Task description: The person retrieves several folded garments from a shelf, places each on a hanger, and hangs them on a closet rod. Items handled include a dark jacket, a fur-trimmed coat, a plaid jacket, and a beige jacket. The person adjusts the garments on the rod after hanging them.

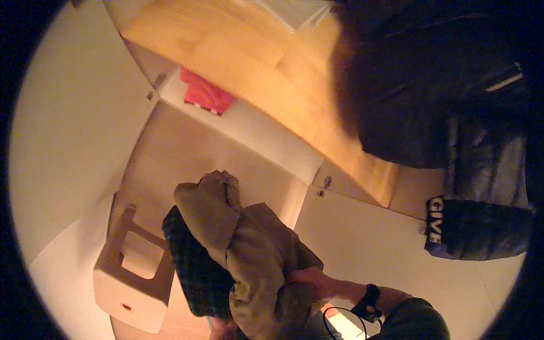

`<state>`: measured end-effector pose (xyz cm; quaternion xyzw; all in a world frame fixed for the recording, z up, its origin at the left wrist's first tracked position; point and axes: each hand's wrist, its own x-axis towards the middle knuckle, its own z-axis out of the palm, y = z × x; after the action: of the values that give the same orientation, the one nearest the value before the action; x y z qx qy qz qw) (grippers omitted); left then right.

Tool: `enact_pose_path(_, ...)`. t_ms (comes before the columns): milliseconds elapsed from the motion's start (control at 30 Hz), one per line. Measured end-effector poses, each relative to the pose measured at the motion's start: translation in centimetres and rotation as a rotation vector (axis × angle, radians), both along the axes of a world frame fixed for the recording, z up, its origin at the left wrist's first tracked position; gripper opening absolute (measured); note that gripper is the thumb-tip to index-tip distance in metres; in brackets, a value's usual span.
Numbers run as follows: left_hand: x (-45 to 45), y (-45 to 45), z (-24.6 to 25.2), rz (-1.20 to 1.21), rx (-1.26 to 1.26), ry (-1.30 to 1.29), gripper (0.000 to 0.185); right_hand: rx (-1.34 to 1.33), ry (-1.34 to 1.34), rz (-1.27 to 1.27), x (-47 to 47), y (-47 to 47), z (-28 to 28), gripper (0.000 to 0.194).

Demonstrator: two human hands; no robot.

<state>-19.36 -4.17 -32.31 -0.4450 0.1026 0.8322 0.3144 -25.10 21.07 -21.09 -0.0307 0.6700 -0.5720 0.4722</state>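
Observation:
A brown jacket, bunched and creased, hangs before me in front of an open cabinet. My right hand, with a dark band at the wrist, grips it at the right side. Alongside the jacket on the left is a dark green garment. At the bottom edge of the view, my left hand is at the lower end of this garment and holds it; its fingers are mostly hidden by the cloth.
The cabinet has a wooden top and two open white doors, left and right. Red cloth lies on its white shelf. A stool with a cut-out stands lower left. Dark clothing, partly lettered, fills the upper right.

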Motion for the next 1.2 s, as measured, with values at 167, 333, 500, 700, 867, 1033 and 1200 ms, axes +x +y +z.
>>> enact_pose_path(167, -0.9, -0.5, 5.9, -0.009, -0.079, 0.060, 0.048, -0.231, -0.316, -0.296, -3.7, -0.5, 10.5, 0.057)
enact_pose_path(333, -1.9, -1.0, 12.1, -0.012, -0.141, 0.109, 0.048, -0.313, -0.349, -0.368, -5.4, 0.1, 17.9, 0.053)
enact_pose_path(500, -2.7, -3.1, 17.9, 0.010, -0.213, 0.170, 0.047, -0.331, -0.365, -0.486, -6.6, 0.5, 20.7, 0.049)
enact_pose_path(700, -1.3, -5.8, 24.7, 0.087, -0.313, 0.240, 0.047, -0.347, -0.248, -0.678, -12.1, 2.4, 22.8, 0.044)
enact_pose_path(867, -0.4, -8.2, 30.0, 0.154, -0.389, 0.324, 0.047, -0.471, 0.075, -0.910, -26.3, 4.2, 27.1, 0.040)
enact_pose_path(1033, -0.7, -10.0, 34.6, 0.185, -0.445, 0.422, 0.047, -0.649, 0.308, -1.158, -36.7, 3.2, 32.4, 0.030)
enact_pose_path(1200, -2.5, -11.6, 38.3, 0.166, -0.459, 0.506, 0.047, -0.205, 0.330, -0.694, -24.5, -2.7, 30.6, 0.047)
